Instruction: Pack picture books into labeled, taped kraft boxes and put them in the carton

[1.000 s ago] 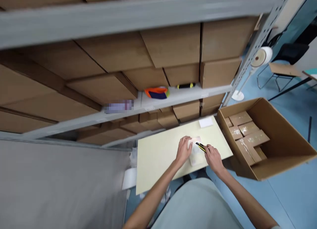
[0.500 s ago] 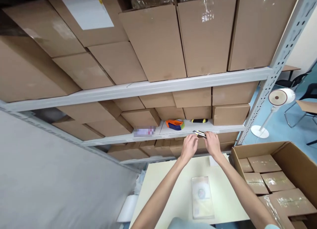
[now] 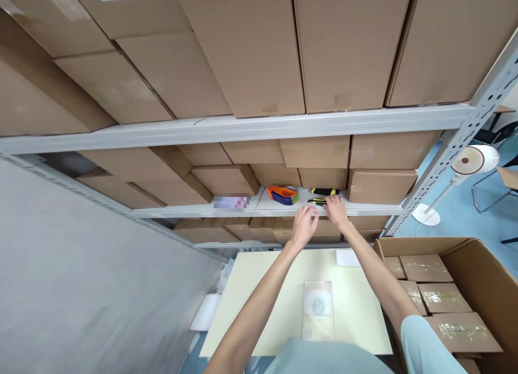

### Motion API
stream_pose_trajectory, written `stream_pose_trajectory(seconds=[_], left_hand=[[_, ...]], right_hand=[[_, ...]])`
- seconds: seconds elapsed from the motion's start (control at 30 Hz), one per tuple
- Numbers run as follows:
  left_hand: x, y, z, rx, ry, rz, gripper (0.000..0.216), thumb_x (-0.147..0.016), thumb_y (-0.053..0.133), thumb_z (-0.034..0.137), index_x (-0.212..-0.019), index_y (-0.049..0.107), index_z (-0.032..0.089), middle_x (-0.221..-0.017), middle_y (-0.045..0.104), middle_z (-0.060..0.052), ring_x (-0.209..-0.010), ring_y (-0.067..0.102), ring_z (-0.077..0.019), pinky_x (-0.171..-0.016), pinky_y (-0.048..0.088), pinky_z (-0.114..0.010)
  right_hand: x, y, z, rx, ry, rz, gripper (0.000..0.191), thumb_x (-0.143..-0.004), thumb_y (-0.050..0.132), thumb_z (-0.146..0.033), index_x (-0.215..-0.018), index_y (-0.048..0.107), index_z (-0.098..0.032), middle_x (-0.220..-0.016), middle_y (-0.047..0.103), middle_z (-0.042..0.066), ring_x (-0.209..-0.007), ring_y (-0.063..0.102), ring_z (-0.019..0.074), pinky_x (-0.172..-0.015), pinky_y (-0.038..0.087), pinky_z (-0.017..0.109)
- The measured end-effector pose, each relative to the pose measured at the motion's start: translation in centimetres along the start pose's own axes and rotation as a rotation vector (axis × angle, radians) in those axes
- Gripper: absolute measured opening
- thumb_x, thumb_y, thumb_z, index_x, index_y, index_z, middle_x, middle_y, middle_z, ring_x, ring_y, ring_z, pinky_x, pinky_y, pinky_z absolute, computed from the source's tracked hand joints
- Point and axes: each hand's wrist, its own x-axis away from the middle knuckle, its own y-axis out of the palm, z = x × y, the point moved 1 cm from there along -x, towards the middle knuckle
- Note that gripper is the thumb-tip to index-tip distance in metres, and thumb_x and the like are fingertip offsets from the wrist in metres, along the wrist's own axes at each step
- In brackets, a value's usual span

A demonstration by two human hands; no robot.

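Grey metal shelving (image 3: pixel 243 127) spans the view, its tiers stacked with closed cardboard cartons (image 3: pixel 263 55). A pale worktop (image 3: pixel 259 293) stands below its lower tiers. To the right is an open carton (image 3: pixel 481 277) containing smaller taped boxes (image 3: pixel 447 297); a white pedestal fan (image 3: pixel 472 161) stands beyond it. A flat pale packet (image 3: pixel 318 312) with a round mark lies on the worktop, clear of both hands; one second earlier the left hand was on it and the cutter was over it.

Left hand (image 3: pixel 304 227): before the shelf edge, fingers loosely open, nothing seen in them. Right hand (image 3: pixel 335 209): at the shelf, fingers closed on the handle end of the small cutter.

On that shelf, an orange and blue tape dispenser (image 3: pixel 283 195) sits left of the hands; a pixelated item (image 3: pixel 232 202) lies farther left. A black and yellow knife (image 3: pixel 325 191) lies just behind the small cutter (image 3: pixel 316 201). Half a second earlier, the cutter was raised between both hands; it is now down at the shelf surface, free end pointing left.
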Motion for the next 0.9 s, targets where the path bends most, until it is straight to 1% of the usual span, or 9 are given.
stream_pose_trajectory(seconds=[0.13,0.27,0.37,0.43,0.5,0.63,0.7,0.8,0.9], left_hand=[[0.9,-0.5,-0.6,-0.021,-0.029,-0.030,0.016,-0.099,0.059,0.017,-0.102,0.073,0.025,-0.117,0.075,-0.010,-0.118,0.067,-0.0281,-0.108,0.053,-0.046],[2.7,-0.5,-1.1,-0.064,-0.094,-0.118,0.025,-0.098,0.054,0.012,-0.104,0.074,0.025,-0.122,0.074,-0.010,-0.120,0.065,-0.0297,-0.105,0.052,-0.046],[6.3,0.5,-2.7,-0.087,-0.164,-0.202,0.026,-0.100,0.053,0.013,-0.111,0.074,0.024,-0.124,0.072,-0.012,-0.123,0.063,-0.0309,-0.107,0.051,-0.046],[10.7,1.6,-4.4,-0.093,-0.247,-0.273,0.026,-0.102,0.053,0.017,-0.119,0.073,0.023,-0.125,0.072,-0.012,-0.123,0.063,-0.0317,-0.110,0.049,-0.046],[16.3,2.9,-6.0,-0.094,-0.354,-0.388,0.028,-0.103,0.055,0.020,-0.124,0.071,0.022,-0.127,0.072,-0.013,-0.125,0.064,-0.0325,-0.112,0.048,-0.046],[28.2,5.4,-7.2,-0.064,-0.603,-0.721,0.029,-0.098,0.057,0.016,-0.124,0.071,0.017,-0.127,0.073,-0.015,-0.124,0.065,-0.0321,-0.112,0.048,-0.042],[32.4,6.6,-6.9,-0.040,-0.682,-0.818,0.028,-0.095,0.059,0.014,-0.120,0.072,0.017,-0.122,0.074,-0.015,-0.120,0.067,-0.0315,-0.110,0.049,-0.042],[35.8,8.4,-6.3,-0.007,-0.732,-0.865,0.022,-0.095,0.059,0.015,-0.113,0.071,0.018,-0.118,0.074,-0.013,-0.114,0.068,-0.0289,-0.106,0.051,-0.039],[36.7,10.0,-6.1,0.011,-0.763,-0.880,0.017,-0.095,0.060,0.017,-0.109,0.071,0.018,-0.118,0.073,-0.014,-0.113,0.067,-0.0278,-0.105,0.050,-0.038]], right_hand=[[-0.3,0.4,-0.1,-0.013,0.030,-0.026,0.025,-0.104,0.058,-0.016,-0.126,0.069,-0.010,-0.126,0.074,0.018,-0.119,0.058,0.0306,-0.105,0.043,0.042],[0.3,-0.2,-0.1,-0.043,0.045,-0.031,0.026,-0.104,0.055,-0.015,-0.126,0.069,-0.009,-0.127,0.072,0.020,-0.119,0.057,0.0321,-0.106,0.044,0.045],[3.6,0.0,-0.2,-0.108,0.016,0.105,0.032,-0.108,0.050,-0.021,-0.135,0.066,-0.011,-0.143,0.064,0.023,-0.131,0.051,0.0339,-0.112,0.041,0.049],[7.9,1.3,-0.3,-0.170,0.052,0.144,0.034,-0.110,0.047,-0.024,-0.138,0.064,-0.014,-0.146,0.061,0.021,-0.134,0.050,0.0338,-0.112,0.041,0.050],[14.0,3.7,-0.6,-0.237,0.113,0.090,0.033,-0.112,0.046,-0.028,-0.136,0.065,-0.016,-0.141,0.063,0.019,-0.130,0.053,0.0328,-0.110,0.044,0.049],[28.5,9.3,-2.6,-0.386,0.281,-0.174,0.031,-0.109,0.046,-0.028,-0.126,0.068,-0.014,-0.125,0.069,0.018,-0.120,0.061,0.0316,-0.108,0.051,0.050],[34.8,11.6,-3.8,-0.456,0.446,-0.297,0.031,-0.107,0.048,-0.030,-0.123,0.068,-0.011,-0.120,0.070,0.020,-0.114,0.065,0.0312,-0.104,0.055,0.050],[40.6,13.7,-5.4,-0.565,0.657,-0.415,0.036,-0.105,0.052,-0.035,-0.129,0.064,-0.010,-0.128,0.068,0.022,-0.107,0.070,0.0283,-0.094,0.061,0.045],[42.0,14.8,-6.3,-0.622,0.774,-0.457,0.042,-0.104,0.054,-0.037,-0.135,0.059,-0.010,-0.136,0.066,0.024,-0.110,0.072,0.0275,-0.093,0.061,0.043]])
